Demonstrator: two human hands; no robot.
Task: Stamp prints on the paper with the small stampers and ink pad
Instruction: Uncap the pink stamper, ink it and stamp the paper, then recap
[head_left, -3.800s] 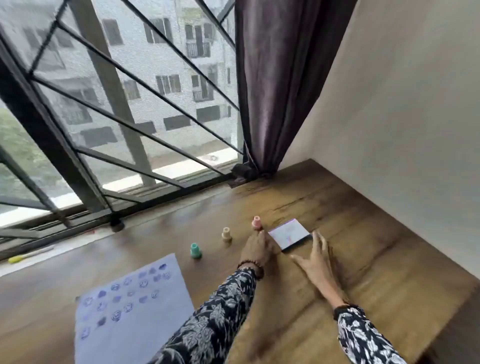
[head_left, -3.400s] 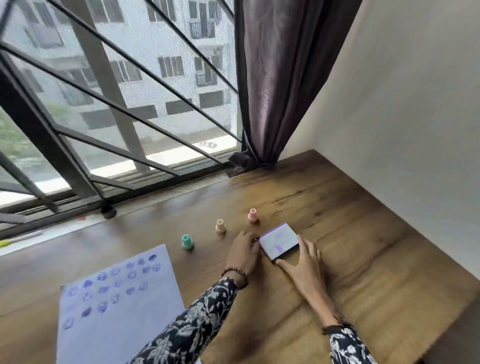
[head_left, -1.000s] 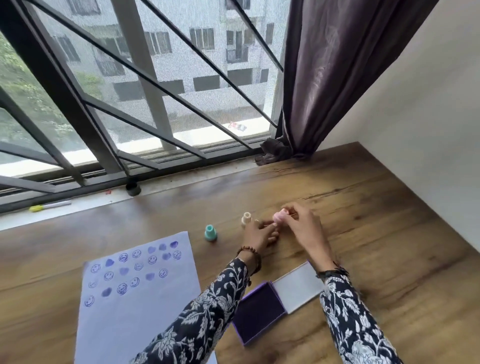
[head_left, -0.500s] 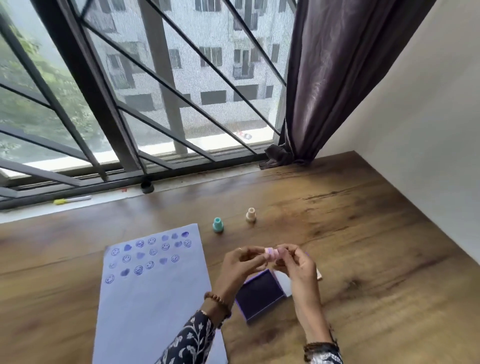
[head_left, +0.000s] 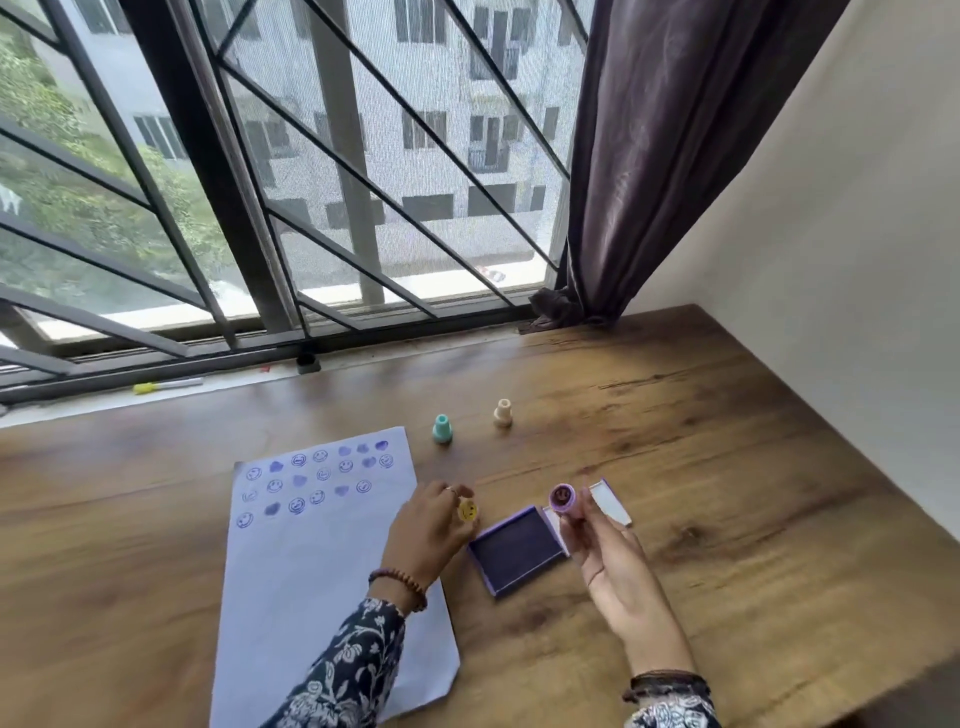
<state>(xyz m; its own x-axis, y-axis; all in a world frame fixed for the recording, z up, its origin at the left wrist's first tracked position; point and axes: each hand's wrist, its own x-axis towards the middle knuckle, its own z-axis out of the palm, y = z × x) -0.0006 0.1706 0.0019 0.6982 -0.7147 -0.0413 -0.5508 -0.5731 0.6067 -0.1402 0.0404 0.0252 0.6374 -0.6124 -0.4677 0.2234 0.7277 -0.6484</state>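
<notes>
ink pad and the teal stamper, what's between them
Only bare wooden table lies between the open ink pad and the teal stamper, in the head view.

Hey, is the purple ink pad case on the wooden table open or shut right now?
Open. The purple ink pad case shows its dark inked surface, and its white-lined lid lies flipped back.

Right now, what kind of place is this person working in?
Probably a room in an upper-floor flat: a wooden table pushed into a corner beside a barred window with a dark curtain, and an apartment block visible across the way.
</notes>
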